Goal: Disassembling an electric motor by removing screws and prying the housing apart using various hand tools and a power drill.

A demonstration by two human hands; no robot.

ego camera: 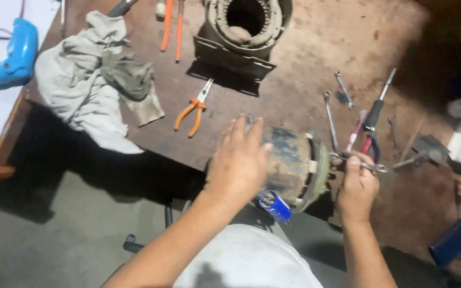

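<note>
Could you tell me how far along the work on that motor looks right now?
Done: a second stator housing already sits stripped open on the workbench. In hand: the left hand steadies the motor body while the right hand works a spanner at its end cover. Left: that cover is still on.

Rusty brown worktop strewn with tools

On it lie a grey rag, orange pliers, spanners, a screwdriver and a motor housing.
</note>
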